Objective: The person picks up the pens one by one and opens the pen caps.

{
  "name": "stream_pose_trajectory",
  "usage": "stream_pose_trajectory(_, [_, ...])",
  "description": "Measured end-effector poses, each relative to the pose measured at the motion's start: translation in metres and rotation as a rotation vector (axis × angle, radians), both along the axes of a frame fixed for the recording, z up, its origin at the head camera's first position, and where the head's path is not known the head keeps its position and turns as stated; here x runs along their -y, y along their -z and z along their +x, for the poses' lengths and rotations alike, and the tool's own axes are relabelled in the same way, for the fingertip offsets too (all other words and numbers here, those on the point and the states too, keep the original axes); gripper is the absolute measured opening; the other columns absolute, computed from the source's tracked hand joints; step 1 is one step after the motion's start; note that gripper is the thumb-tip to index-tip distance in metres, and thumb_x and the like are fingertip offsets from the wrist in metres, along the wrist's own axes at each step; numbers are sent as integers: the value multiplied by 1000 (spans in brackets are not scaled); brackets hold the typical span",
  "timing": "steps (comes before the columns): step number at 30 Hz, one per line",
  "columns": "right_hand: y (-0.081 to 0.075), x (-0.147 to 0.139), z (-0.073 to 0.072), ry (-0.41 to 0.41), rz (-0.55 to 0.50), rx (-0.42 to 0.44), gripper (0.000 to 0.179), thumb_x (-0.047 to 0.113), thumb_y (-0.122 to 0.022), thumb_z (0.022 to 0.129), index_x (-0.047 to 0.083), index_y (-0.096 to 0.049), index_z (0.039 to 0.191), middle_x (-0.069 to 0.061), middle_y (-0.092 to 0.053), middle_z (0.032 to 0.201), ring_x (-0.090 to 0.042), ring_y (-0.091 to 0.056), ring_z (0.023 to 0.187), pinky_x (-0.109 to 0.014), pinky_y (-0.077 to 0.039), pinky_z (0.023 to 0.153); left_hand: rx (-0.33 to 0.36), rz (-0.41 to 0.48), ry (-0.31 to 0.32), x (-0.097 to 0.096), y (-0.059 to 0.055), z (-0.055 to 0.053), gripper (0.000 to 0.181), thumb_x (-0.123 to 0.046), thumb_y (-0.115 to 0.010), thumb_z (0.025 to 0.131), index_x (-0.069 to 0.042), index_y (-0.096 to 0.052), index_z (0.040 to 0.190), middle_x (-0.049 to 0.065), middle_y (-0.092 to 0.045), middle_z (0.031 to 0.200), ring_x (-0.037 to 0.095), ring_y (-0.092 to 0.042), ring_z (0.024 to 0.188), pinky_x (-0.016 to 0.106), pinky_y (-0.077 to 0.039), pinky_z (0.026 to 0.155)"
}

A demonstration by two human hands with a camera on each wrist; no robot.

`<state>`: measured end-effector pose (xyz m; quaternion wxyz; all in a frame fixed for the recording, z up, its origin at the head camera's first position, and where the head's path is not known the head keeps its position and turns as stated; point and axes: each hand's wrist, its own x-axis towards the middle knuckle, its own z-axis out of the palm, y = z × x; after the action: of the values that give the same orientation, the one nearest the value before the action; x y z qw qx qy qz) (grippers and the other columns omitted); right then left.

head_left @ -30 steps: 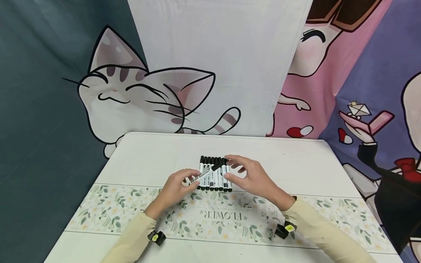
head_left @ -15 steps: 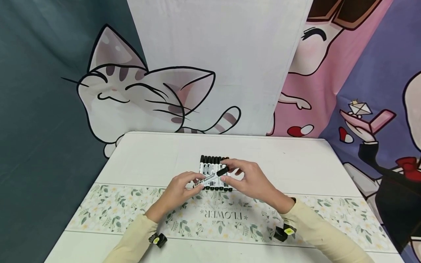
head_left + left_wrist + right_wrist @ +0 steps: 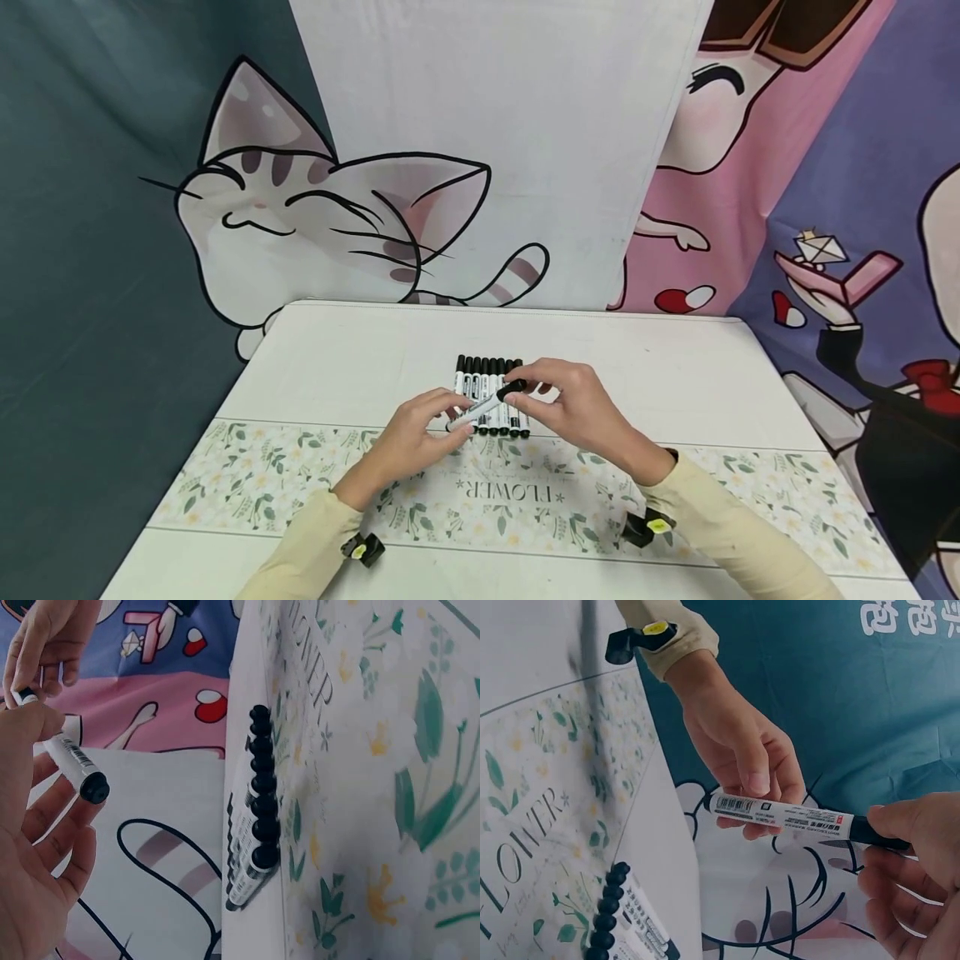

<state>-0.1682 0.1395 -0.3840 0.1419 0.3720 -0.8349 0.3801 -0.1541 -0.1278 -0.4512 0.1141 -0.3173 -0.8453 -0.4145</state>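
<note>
A white whiteboard marker (image 3: pixel 483 410) with a black cap is held slantwise above the table between both hands. My left hand (image 3: pixel 420 433) pinches its barrel near the tail end, thumb and fingers on opposite sides. At the cap end, my right hand (image 3: pixel 573 408) pinches the black cap (image 3: pixel 881 834) between thumb and fingers. Printed text and a barcode show on the barrel (image 3: pixel 772 812) in the right wrist view. Beneath the hands, several like markers (image 3: pixel 487 375) lie side by side in a row, caps toward the far edge, partly hidden by the held one.
The white table (image 3: pixel 360 350) carries a floral strip (image 3: pixel 517 508) with upside-down "FLOWER" lettering, just on the near side of the marker row. Cartoon-printed curtains (image 3: pixel 495 108) hang behind the far table edge.
The held marker has shifted right and slightly toward me, with the left hand following. My right hand, earlier apart from the cap, has taken hold of it.
</note>
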Motion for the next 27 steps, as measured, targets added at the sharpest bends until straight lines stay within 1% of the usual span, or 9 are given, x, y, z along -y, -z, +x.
stream_pose_trajectory(5, [3, 3, 2, 19, -59, -7, 19, 16, -80, 91, 15, -77, 110, 8, -74, 97, -7, -65, 84, -30, -57, 70, -21, -1, -29, -4, -3, 1, 33, -29, -82, 89, -19, -72, 119, -12, -69, 108, 5, -60, 90, 38, -56, 75])
stream_pose_trajectory(9, [7, 5, 5, 30, -82, 9, 19, 16, -80, 91, 12, -77, 110, 7, -74, 97, -5, -64, 81, -27, -57, 70, -45, -9, -56, -4, -2, 1, 36, -30, -82, 87, -16, -72, 119, -10, -70, 107, 5, -60, 89, 31, -54, 74])
stream_pose_trajectory(12, [9, 6, 7, 33, -85, 38, 19, 18, -79, 91, 14, -77, 109, 8, -74, 96, -4, -64, 81, -27, -57, 70, -54, -17, -68, -3, 0, 1, 36, -28, -82, 86, -16, -72, 118, -8, -71, 106, 5, -60, 88, 28, -54, 74])
stream_pose_trajectory(15, [11, 5, 7, 29, -85, 52, 17, 19, -79, 92, 17, -77, 108, 9, -74, 96, -3, -64, 81, -27, -57, 70, -32, -17, -63, -2, 2, 1, 35, -27, -82, 86, -17, -72, 118, -7, -73, 107, 5, -62, 89, 29, -55, 75])
stream_pose_trajectory(20, [13, 3, 7, 26, -70, 30, 15, 21, -80, 91, 17, -78, 105, 9, -75, 95, -3, -64, 81, -27, -56, 69, 0, 8, -46, -3, 9, 0, 30, -27, -80, 89, -17, -75, 117, -6, -75, 111, 7, -67, 94, 34, -57, 78])
stream_pose_trajectory(23, [13, 2, 7, 22, -70, 19, 15, 21, -80, 91, 17, -78, 105, 9, -75, 95, -3, -64, 80, -26, -56, 68, -3, 43, -46, -3, 11, 0, 29, -26, -81, 88, -18, -76, 116, -6, -75, 110, 9, -67, 95, 36, -57, 77])
stream_pose_trajectory(27, [13, 1, 5, 11, -80, 12, 14, 19, -80, 91, 19, -78, 104, 9, -75, 95, -3, -65, 80, -25, -55, 66, -32, 90, -41, -4, 14, -1, 30, -23, -83, 87, -17, -77, 115, -6, -75, 107, 9, -66, 94, 36, -57, 76])
